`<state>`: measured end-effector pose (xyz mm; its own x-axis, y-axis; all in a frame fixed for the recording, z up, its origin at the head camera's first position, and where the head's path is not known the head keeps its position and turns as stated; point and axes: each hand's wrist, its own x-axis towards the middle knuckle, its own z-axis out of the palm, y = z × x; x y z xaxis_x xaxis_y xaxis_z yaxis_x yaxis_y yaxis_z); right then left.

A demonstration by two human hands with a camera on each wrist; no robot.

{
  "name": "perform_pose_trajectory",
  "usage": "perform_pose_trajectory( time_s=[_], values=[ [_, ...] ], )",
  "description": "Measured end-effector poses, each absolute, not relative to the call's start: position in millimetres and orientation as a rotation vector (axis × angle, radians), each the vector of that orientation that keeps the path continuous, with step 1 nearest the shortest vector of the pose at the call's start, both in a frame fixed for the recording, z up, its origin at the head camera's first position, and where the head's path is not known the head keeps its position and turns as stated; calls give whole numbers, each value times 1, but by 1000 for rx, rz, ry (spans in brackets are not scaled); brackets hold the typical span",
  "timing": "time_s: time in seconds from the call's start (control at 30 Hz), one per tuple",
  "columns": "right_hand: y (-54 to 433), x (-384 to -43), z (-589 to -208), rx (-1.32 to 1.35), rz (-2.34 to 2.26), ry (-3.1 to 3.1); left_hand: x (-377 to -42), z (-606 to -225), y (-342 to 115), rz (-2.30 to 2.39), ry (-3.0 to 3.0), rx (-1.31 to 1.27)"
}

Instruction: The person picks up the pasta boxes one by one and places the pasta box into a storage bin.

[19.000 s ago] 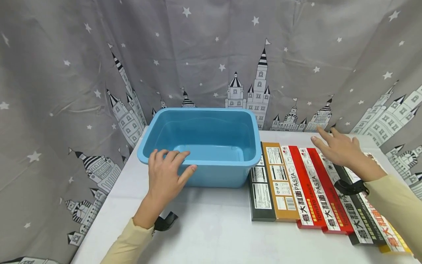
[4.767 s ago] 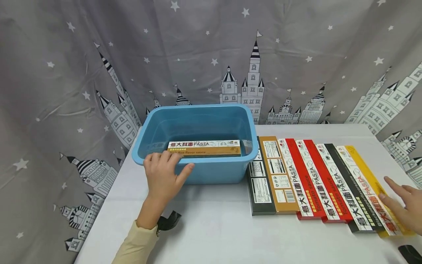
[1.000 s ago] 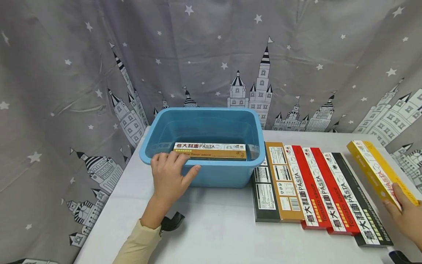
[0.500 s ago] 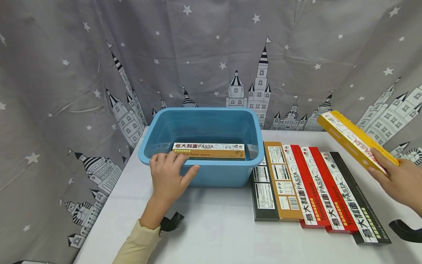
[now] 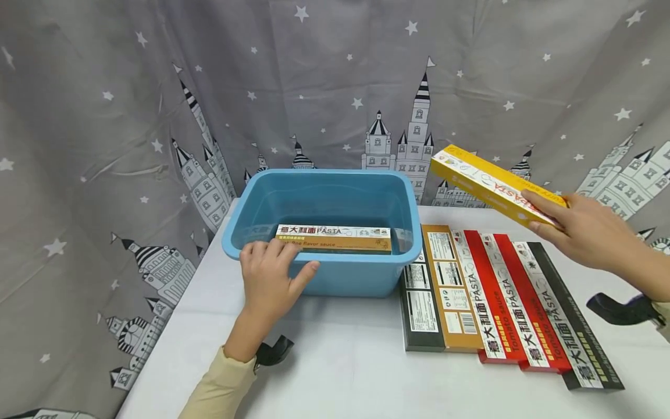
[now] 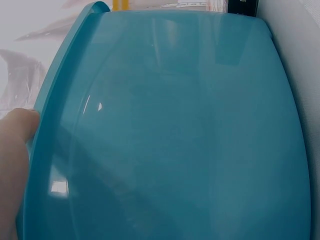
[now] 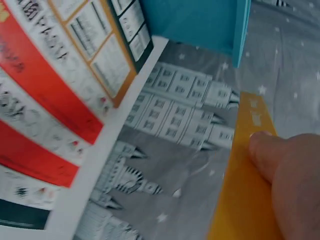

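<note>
My right hand (image 5: 586,233) grips a yellow pasta box (image 5: 492,183) near its right end, with the box raised and tilted above the table's back edge. In the right wrist view the thumb (image 7: 270,155) lies along its yellow side. My left hand (image 5: 269,285) holds the near rim of the blue plastic tub (image 5: 361,273), fingers hooked over it and thumb outside. Inside the tub lies an orange-brown and white pasta box (image 5: 335,238), against the near side. The left wrist view looks across the tub (image 6: 175,125), with the left thumb (image 6: 17,130) at the rim.
Right of the tub, pasta boxes lie side by side: a black one (image 5: 423,311), an orange-brown one (image 5: 452,299), two red ones (image 5: 502,308) and another black one (image 5: 581,326). A grey curtain (image 5: 314,75) with castles hangs behind the white table (image 5: 340,361).
The yellow pasta box has been lifted from the right end of the row and carried up and left by my right hand. Earlier, the orange-brown box came into the tub. My left hand stays at the rim.
</note>
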<state>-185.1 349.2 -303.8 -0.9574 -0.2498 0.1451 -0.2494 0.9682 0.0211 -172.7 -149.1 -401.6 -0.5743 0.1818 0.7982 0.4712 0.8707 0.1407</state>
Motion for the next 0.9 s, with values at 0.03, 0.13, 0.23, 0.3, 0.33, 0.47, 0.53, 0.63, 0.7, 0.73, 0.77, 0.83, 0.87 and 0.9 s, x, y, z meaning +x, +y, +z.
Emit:
perform_pose_trajectory(
  time_s=[0.03, 0.13, 0.23, 0.3, 0.33, 0.47, 0.53, 0.63, 0.7, 0.73, 0.77, 0.83, 0.87, 0.9],
  values=[
    [344, -189, -300, 413, -10, -2965, -173, -401, -149, -430, -2177, -471],
    [331, -199, -288, 527, 0, -2932, -173, -401, -149, -435, -2166, -478],
    [316, -209, -277, 628, 8, -2912, -173, -400, -148, -441, -2166, -483],
    [305, -215, -270, 676, 7, -2909, -173, -399, -148, -441, -2171, -485],
    [299, -218, -267, 695, 0, -2919, -173, -399, -148, -440, -2171, -486],
    [274, -228, -254, 790, -16, -2916, -173, -398, -147, -436, -2170, -486],
    [262, -234, -249, 844, -6, -2911, -173, -398, -147, -432, -2168, -485],
    [242, -242, -244, 917, -3, -2899, -173, -398, -148, -429, -2172, -485],
    [228, -246, -241, 967, -16, -2886, -173, -398, -148, -429, -2167, -481],
    [221, -248, -240, 994, -27, -2877, -173, -398, -148, -430, -2166, -480],
    [214, -249, -239, 1016, -37, -2870, -173, -399, -148, -432, -2167, -479],
    [200, -253, -238, 1064, -50, -2858, -173, -399, -149, -433, -2171, -477],
    [193, -254, -238, 1083, -60, -2860, -173, -399, -149, -434, -2175, -475],
    [187, -257, -238, 1104, -71, -2859, -173, -399, -150, -434, -2178, -472]
  ],
)
